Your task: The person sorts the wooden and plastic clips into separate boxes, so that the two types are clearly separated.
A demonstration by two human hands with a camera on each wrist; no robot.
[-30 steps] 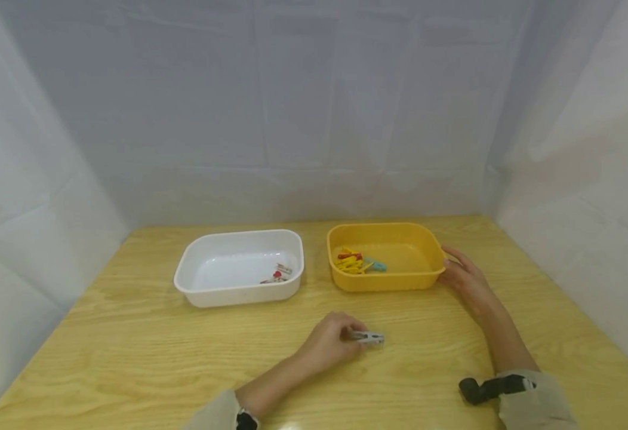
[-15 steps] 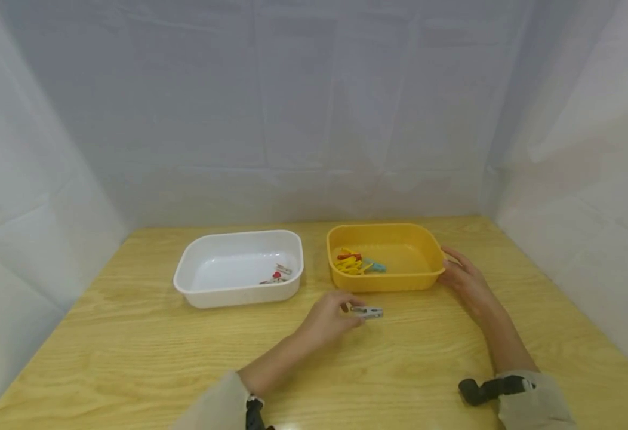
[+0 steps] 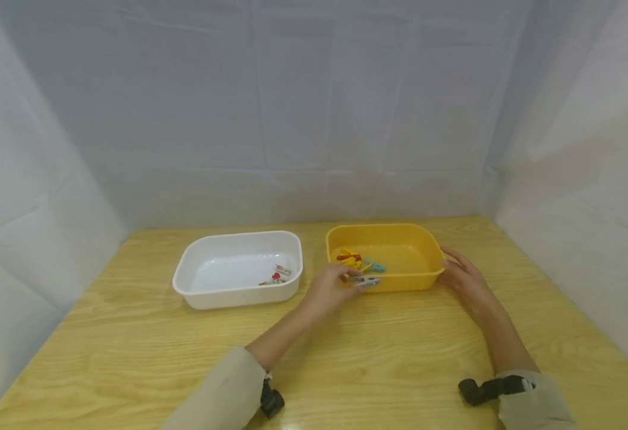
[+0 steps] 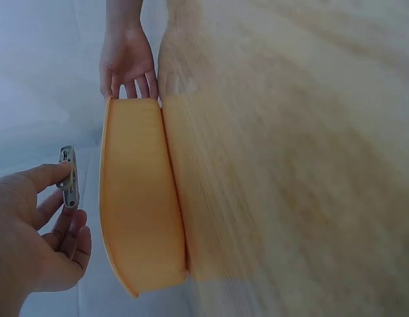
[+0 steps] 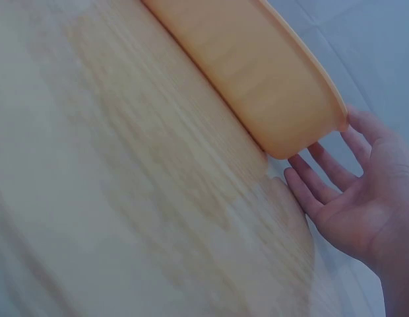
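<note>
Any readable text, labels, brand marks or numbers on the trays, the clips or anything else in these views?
None: no view shows any lettering.
The yellow tray, the white tray and the grey clip pinched in the left hand are plain.
The coloured clips in the yellow tray are too small to tell.

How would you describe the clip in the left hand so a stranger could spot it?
On the wooden table, find the yellow tub on the right. At its near rim the left hand pinches a clip: grey metal, unlike the coloured ones inside.
</note>
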